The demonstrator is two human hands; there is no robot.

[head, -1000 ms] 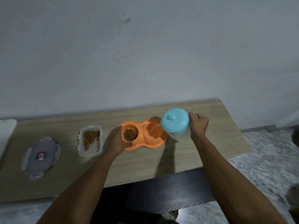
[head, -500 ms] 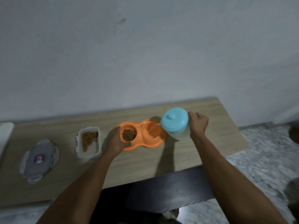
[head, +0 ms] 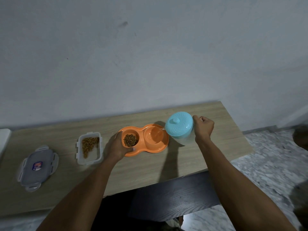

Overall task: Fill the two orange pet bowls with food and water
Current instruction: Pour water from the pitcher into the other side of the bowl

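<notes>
right hand (head: 203, 127) fisted on the handle of the tilted blue-lidded jug (head: 180, 126), water streaming into the right bowl (head: 154, 135) of the orange double dish. left hand (head: 118, 146) clamps the dish's left end beside the kibble bowl (head: 130, 140). water level's hard to judge. food tub (head: 89, 148) sits open on the table (head: 150, 167).

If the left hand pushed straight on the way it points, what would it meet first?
The left hand already grips the orange double bowl at the kibble bowl; beyond it, probably the water bowl, then the blue jug.
</notes>
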